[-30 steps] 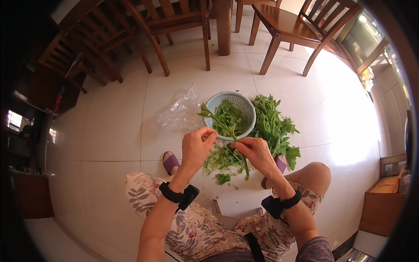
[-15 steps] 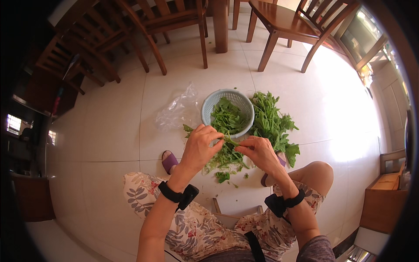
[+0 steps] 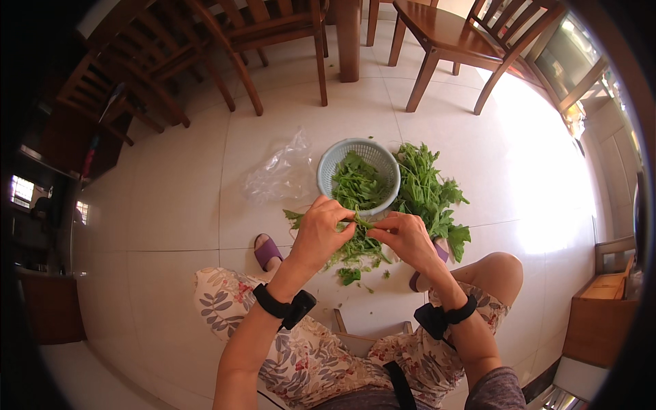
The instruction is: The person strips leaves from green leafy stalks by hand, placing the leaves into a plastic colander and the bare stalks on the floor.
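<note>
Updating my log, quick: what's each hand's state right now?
Left hand: closed, pinching a green stem.
Right hand: closed, also pinching green stem; whether it's one piece is unclear.

Pale blue-grey round perforated basket (image 3: 326,169): plastic, smooth, low sheen. Crumpled transparent bag (image 3: 277,172): thin plastic film, wrinkled, shiny highlights. Cream square-tiled floor (image 3: 174,205): smooth, glossy, hard glare at right. Reddish-brown slat-backed chairs (image 3: 445,29): wood, varnished look, sheen on the seat. Leafy green heap (image 3: 427,191): plant matter, ragged, mostly matt. Purple open-toed slippers (image 3: 267,253): matt, material unclear. Black wrist straps (image 3: 269,301): matt, fabric-looking; black boxy modules (image 3: 299,309) on them smooth, plastic-looking. Cream floral-print trousers (image 3: 297,369): creased cloth, matt. Grey sleeve (image 3: 495,391): matt cloth. Brown box-shaped cabinet (image 3: 598,331): wood look, smooth.
</note>
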Tool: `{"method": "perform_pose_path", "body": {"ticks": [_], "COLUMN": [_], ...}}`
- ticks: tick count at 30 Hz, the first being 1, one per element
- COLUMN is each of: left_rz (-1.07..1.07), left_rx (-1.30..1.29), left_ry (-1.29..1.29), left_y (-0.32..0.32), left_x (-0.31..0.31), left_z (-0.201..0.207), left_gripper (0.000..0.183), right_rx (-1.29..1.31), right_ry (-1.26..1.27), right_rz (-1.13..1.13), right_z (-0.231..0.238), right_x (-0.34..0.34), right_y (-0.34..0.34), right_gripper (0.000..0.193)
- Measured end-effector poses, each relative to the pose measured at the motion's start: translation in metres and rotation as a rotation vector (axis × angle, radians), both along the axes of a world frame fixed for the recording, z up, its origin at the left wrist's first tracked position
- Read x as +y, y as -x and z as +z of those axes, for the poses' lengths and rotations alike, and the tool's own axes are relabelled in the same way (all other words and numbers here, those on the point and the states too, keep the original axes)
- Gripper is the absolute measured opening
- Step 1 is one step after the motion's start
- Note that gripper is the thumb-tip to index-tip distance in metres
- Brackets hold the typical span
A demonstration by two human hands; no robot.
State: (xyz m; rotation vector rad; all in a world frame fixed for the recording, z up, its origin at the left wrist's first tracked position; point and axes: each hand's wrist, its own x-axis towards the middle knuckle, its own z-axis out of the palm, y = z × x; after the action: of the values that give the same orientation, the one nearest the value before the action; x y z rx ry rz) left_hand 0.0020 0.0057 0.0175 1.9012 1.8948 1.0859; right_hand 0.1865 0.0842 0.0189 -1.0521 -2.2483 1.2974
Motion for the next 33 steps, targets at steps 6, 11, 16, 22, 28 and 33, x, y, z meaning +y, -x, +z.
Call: {"method": "perform_pose_path", "body": {"ticks": [6,11,16,22,28,33], "left_rz": [0.199,0.259,0.076,0.016,0.086,0.122], "left_rx": [-0.107,-0.439,-0.762,-1.043,-1.19,-1.311], "left_ry": [0.011,0.155,0.35,0.449,0.417,0.361], "left_y": [-0.017,-0.023,-0.005,-0.004,-0.003,0.001], "left_x": [-0.002,-0.002,0.003,0.003,0.002,0.005], "left_z": [-0.005,-0.006,-0.004,-0.009,-0.014,-0.009], "left_gripper": [0.009,0.009,0.015,0.023,0.027,0.028], "right_rx": [0.067,0.056,0.072,0.122,0.076,0.037], "right_ry": [-0.043,0.023,0.128,0.126,0.008,-0.031], "right_rz": [-0.038,-0.083,-0.091,-0.063,-0.016,0.008], "right_z": [-0.009,-0.004,0.002,0.0,0.007,0.011], "right_x": [-0.007,-0.012,-0.01,-0.009,-0.011,-0.01], "right_y": [0.007,0.014,0.013,0.012,0.014,0.011], "right_gripper": [0.019,0.022,0.026,0.024,0.021,0.021]}}
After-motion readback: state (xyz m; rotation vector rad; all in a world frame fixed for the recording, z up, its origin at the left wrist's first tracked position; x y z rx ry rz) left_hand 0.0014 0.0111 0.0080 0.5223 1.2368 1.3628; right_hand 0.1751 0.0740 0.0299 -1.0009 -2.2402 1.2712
